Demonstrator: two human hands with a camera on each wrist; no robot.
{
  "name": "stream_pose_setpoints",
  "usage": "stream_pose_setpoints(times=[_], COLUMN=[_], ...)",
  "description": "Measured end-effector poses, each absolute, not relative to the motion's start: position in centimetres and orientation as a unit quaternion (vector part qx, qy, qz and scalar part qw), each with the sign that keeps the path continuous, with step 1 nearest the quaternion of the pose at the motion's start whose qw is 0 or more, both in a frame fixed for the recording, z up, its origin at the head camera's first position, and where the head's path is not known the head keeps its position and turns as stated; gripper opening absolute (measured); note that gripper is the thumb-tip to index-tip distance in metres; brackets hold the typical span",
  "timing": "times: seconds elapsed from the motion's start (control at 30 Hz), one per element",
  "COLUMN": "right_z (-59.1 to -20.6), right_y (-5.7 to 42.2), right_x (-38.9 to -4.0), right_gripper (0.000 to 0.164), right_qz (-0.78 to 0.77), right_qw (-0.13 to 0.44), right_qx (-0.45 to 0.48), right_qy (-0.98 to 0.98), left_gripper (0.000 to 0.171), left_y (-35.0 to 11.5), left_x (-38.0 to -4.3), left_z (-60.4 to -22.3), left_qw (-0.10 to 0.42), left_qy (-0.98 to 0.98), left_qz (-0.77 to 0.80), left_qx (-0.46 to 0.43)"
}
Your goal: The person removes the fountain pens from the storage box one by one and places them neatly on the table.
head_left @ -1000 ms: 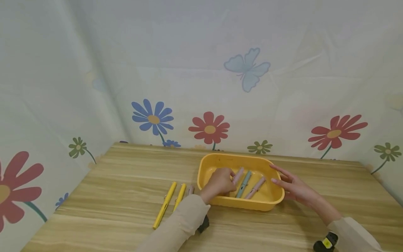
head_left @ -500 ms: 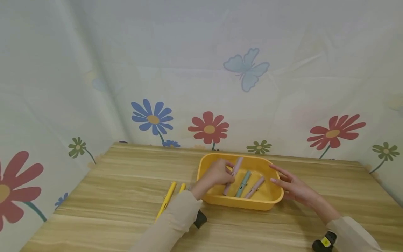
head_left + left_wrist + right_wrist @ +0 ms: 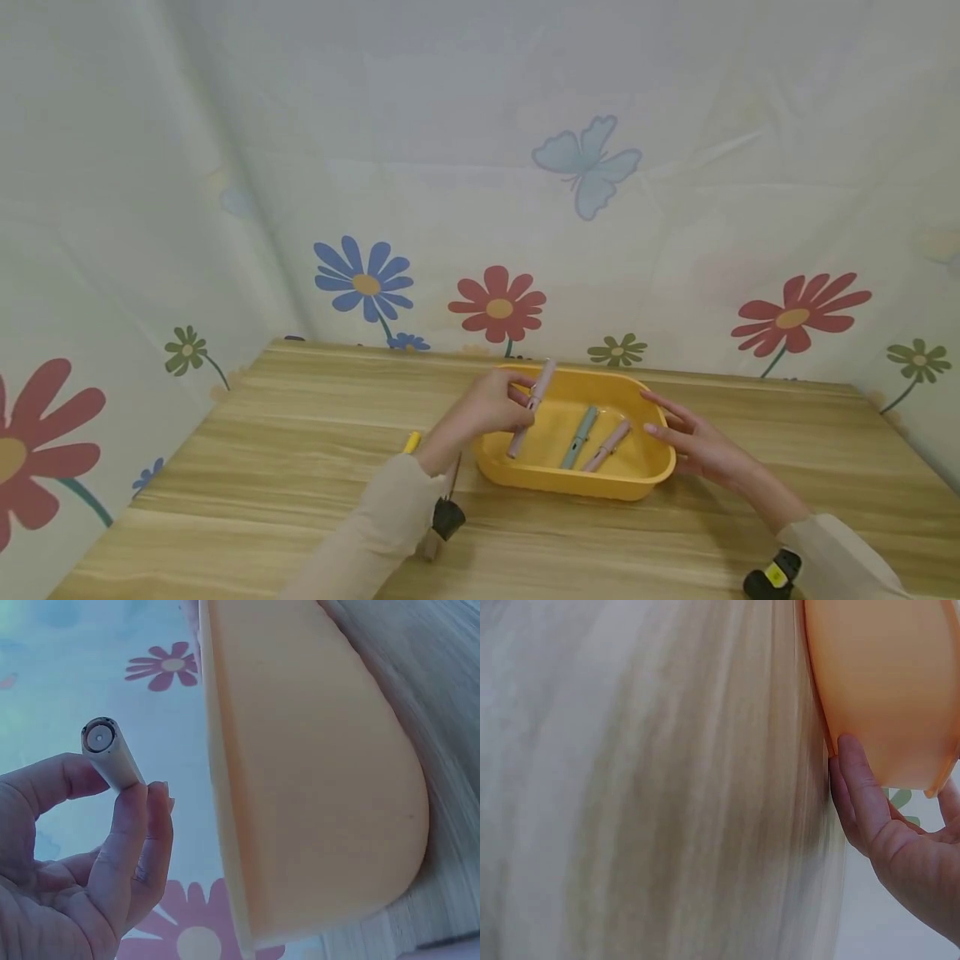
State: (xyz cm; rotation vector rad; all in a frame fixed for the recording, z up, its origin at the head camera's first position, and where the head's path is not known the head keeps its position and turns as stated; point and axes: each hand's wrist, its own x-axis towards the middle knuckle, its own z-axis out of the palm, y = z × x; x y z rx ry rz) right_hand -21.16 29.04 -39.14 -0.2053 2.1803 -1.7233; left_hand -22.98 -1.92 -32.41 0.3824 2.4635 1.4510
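Observation:
My left hand (image 3: 487, 406) pinches a pale mauve pen (image 3: 543, 380) between thumb and fingers, tilted above the left end of a yellow plastic basket (image 3: 570, 483). In the left wrist view, the round end of the mauve pen (image 3: 100, 738) points toward the camera, beside the basket's outer wall (image 3: 322, 772). At the basket's right end, my right hand (image 3: 705, 446) holds the rim and outer wall. The right wrist view has its fingers (image 3: 862, 780) against that wall. Inside the basket lie a green pen (image 3: 580, 437) and a pink pen (image 3: 609, 446).
On the wooden table (image 3: 300, 417), left of the basket, a yellow pen (image 3: 412, 442) and a greyish pen (image 3: 431, 546) are mostly hidden by the left arm. Behind the table hangs a flower-printed cloth (image 3: 480, 167).
My left hand has lifted the mauve pen from inside the basket and carried it leftward to the basket's left side. The right hand stays at the right end.

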Motion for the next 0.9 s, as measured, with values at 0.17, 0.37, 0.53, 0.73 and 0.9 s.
stream_pose_setpoints(times=[0.17,0.37,0.53,0.73,0.9], right_z=[-39.0,-39.0,-39.1,-39.2,-39.2], right_y=[29.2,29.3,29.2,29.2,29.1], right_x=[-21.1,-21.1,-21.1,-21.2,-21.3], right_gripper=[0.067,0.066,0.066,0.066,0.067], right_qz=[-0.611,-0.613,-0.615,-0.612,-0.607], right_qw=[0.178,0.177,0.179,0.170,0.174], right_qx=[-0.074,-0.078,-0.078,-0.065,-0.063], right_qy=[0.768,0.766,0.764,0.770,0.773], left_gripper=[0.046,0.046,0.047,0.048,0.050], left_y=[-2.9,-4.4,-5.9,-7.9,-9.9], left_x=[-22.7,-22.0,-21.4,-20.8,-20.3], left_z=[-32.0,-31.2,-31.0,-30.9,-31.4], left_qw=[0.138,0.131,0.126,0.124,0.122], left_qy=[0.836,0.835,0.838,0.843,0.847], left_qz=[0.515,0.517,0.516,0.510,0.507], left_qx=[0.132,0.136,0.127,0.118,0.101])
